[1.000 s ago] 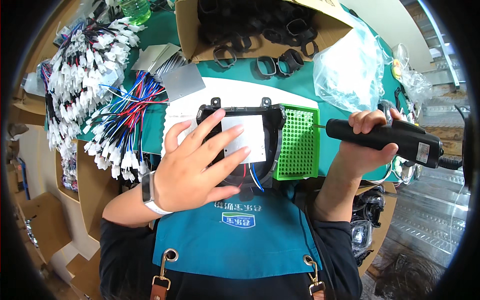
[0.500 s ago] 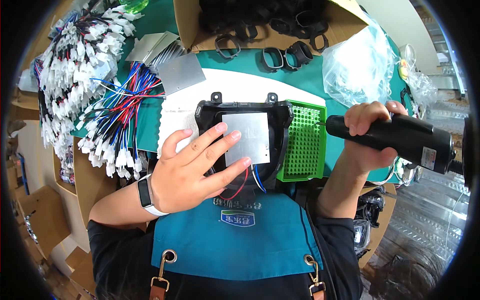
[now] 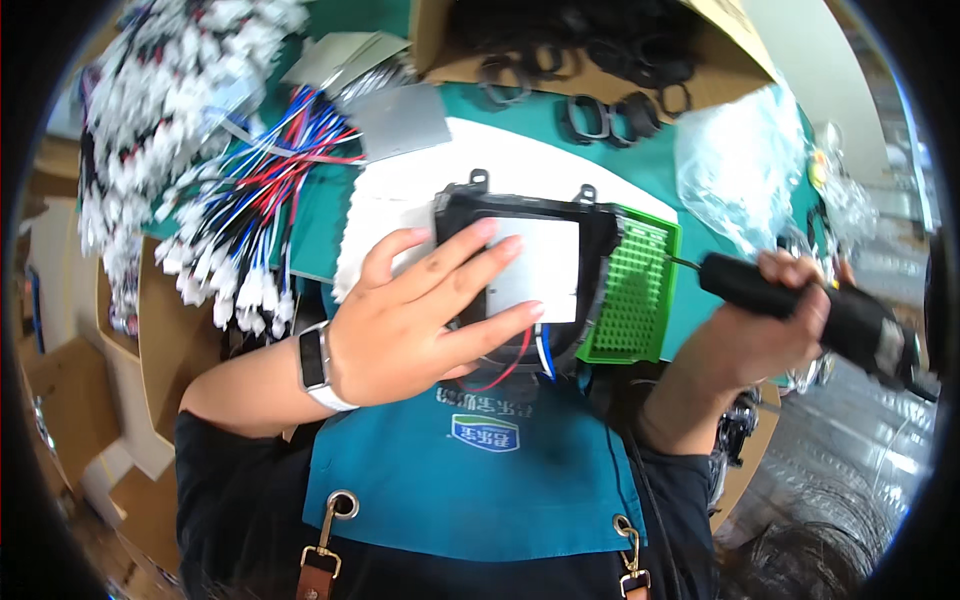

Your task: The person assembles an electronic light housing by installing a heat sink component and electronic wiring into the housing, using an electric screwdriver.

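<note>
Hands work at a bench, palms apart. Near the middle, a silver metal plate (image 3: 550, 265) lies inside a black plastic housing (image 3: 540, 203), its slightly longer side running near to far. The left hand (image 3: 400, 320) is the nearer: it comes in from the left, fingers spread and grasping nothing, three fingertips apparently resting on the plate's left part, so most of the bare metal lies to their right. Well to the right, the right hand (image 3: 790, 320), somewhat blurred, is wrapped around a black electric screwdriver (image 3: 755, 287), whose long axis points left toward the plate. Its bit ends by the right rim of a green perforated tray (image 3: 670, 290); contact cannot be told. Red wire (image 3: 500, 378) and blue wire (image 3: 546, 355) emerge at the plate's near edge.
</note>
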{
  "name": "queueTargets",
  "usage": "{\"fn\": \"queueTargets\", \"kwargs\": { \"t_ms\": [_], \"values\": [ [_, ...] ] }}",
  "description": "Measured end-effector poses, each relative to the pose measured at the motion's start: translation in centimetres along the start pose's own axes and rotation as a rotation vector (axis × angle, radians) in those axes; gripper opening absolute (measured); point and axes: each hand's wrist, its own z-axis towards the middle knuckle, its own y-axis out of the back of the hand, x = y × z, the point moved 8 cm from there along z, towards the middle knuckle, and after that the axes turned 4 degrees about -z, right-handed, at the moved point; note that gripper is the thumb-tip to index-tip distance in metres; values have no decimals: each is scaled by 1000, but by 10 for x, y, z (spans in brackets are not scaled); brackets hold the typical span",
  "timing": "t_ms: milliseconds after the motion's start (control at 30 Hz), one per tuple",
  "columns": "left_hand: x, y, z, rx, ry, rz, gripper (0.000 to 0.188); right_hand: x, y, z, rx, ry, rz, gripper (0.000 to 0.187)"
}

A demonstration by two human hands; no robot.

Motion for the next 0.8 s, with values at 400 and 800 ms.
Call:
{"fn": "queueTargets", "kwargs": {
  "t_ms": [400,800],
  "values": [
    [6,-3,-5,-243,-71,-54,36,43,-113,-60,607,-21,452,59],
    [7,2,-7,-330,-118,-104,19,33,-138,-84,750,64,389,60]
  ]
}}
